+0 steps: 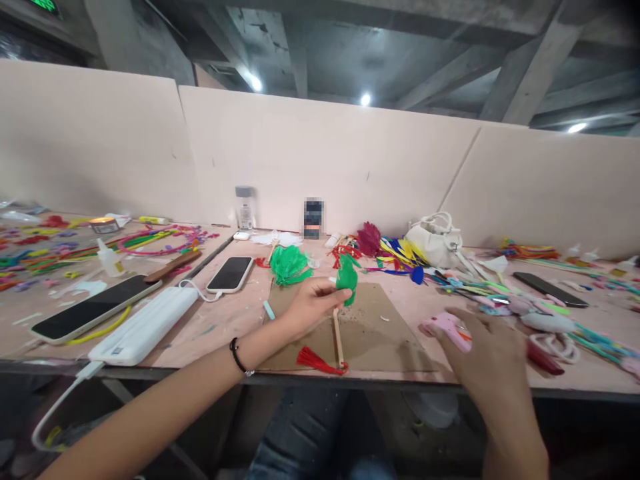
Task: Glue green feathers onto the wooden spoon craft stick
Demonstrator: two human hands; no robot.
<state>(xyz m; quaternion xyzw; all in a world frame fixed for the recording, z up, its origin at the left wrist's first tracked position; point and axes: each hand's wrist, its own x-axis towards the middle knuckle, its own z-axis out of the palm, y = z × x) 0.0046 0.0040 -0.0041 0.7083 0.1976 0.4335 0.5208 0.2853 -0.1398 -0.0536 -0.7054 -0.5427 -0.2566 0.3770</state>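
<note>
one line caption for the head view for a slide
Left hand holds a green feather fan on a wooden stick over brown cardboard; right hand rests on a pink glue gun.

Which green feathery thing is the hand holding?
The left hand holds the smaller green feather fan, the one on a wooden stick with a red tassel. The bigger green bunch lies untouched on the table, farther back by the white phone.

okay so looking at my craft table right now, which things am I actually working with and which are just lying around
In use:
left hand holding the green feather fan by its wooden stick, red tassel at the end
right hand on the pink glue gun
cardboard mat underneath

Lying about:
two phones
white power bank
white handbag
second green fan
loose coloured feathers
</note>
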